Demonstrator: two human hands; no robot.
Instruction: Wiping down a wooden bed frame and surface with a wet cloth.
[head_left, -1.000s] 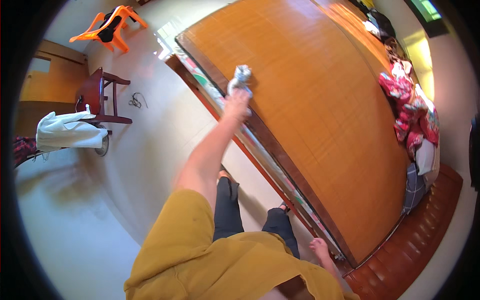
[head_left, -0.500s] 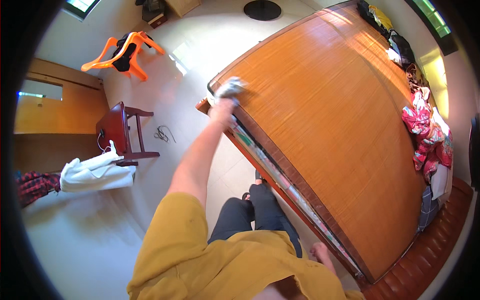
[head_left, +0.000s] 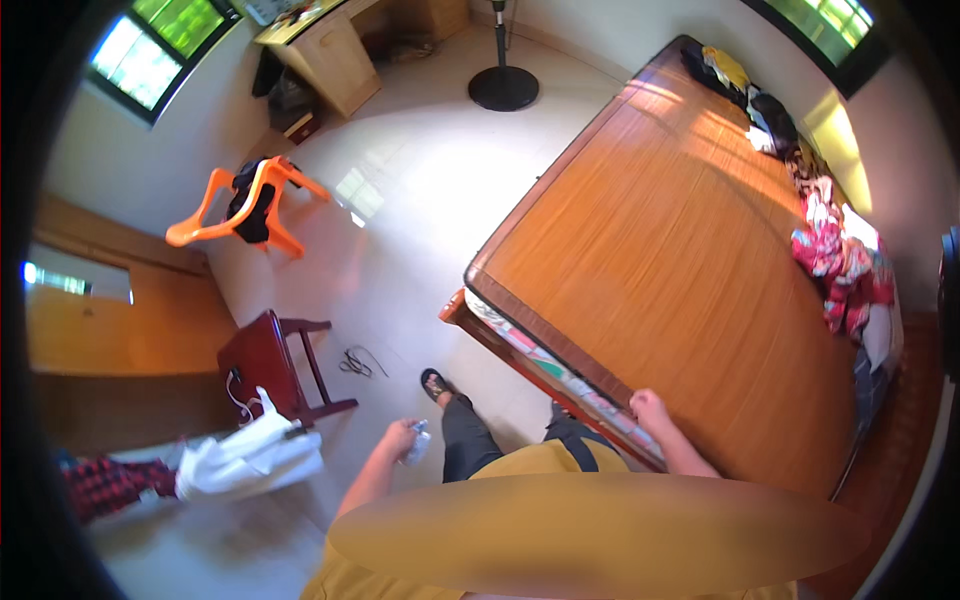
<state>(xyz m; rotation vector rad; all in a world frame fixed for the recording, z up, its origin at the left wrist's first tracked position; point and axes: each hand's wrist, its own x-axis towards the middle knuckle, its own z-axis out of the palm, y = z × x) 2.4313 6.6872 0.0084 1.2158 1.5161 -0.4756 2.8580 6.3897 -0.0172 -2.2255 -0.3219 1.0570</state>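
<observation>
My left hand (head_left: 399, 436) is low beside my left leg, over the tiled floor. Its fingers are closed round a crumpled grey-white cloth (head_left: 416, 446), which hangs from the side nearer my leg. My right hand (head_left: 649, 408) is at the near side edge of the bed (head_left: 640, 270), its fingers curled in with nothing visible in them. Whether it touches the mat is hard to tell. A smooth brown mat with a dark border covers the bed, and a patterned mattress side (head_left: 545, 362) shows below it.
Bunched clothes (head_left: 840, 260) lie along the bed's far right side. On the left are a dark red wooden chair (head_left: 262, 365), white cloth (head_left: 250, 455), an orange plastic stool (head_left: 262, 205) and a dark cord (head_left: 360, 362) on the floor. A round black stand base (head_left: 503, 89) stands farther off.
My left hand has drawn back from the bed's corner to my left side, still holding the cloth. My right hand has risen to the bed edge. My view has shifted, showing more of the room.
</observation>
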